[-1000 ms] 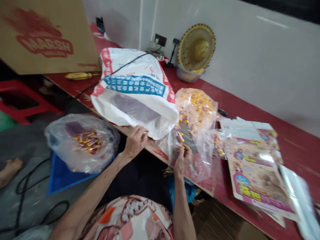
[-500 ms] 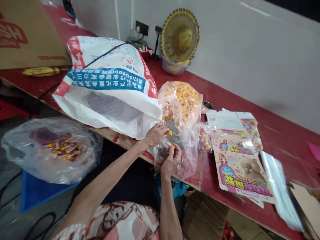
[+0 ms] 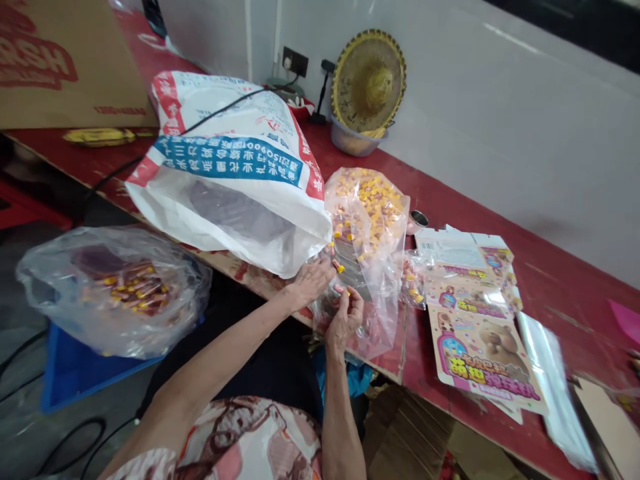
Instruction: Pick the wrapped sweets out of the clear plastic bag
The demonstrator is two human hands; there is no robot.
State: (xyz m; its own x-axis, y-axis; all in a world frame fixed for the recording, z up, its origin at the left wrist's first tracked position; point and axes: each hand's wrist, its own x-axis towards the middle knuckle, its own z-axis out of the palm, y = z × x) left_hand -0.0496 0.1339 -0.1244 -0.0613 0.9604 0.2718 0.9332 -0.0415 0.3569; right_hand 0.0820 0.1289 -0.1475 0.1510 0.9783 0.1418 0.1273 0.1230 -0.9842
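Note:
My left hand (image 3: 314, 280) rests at the front of the clear bag, its fingers close together beside a small yellow-ended piece (image 3: 339, 266); whether it grips anything is unclear. Between the thumb and fingers of my right hand (image 3: 347, 313) is a small pink-and-yellow piece (image 3: 339, 289). Just beyond both hands, the clear plastic bag (image 3: 383, 267) lies open on the red table (image 3: 425, 360), with many yellow-and-pink pieces (image 3: 373, 197) in its far part. A large white woven bag (image 3: 240, 220) lies directly left of it.
Printed cards (image 3: 487, 353) and clear sleeves (image 3: 555, 393) lie at the right. A small metal cup (image 3: 418, 219) stands behind the cards. Another filled plastic bag (image 3: 120, 287) sits on a blue crate (image 3: 85, 377) at the lower left. A black cable (image 3: 220, 105) crosses the woven bag.
The view has shifted slightly, moving most things rightward. My left hand has drawn back a little from the yellow-ended piece and lies flatter. My right hand still holds its piece.

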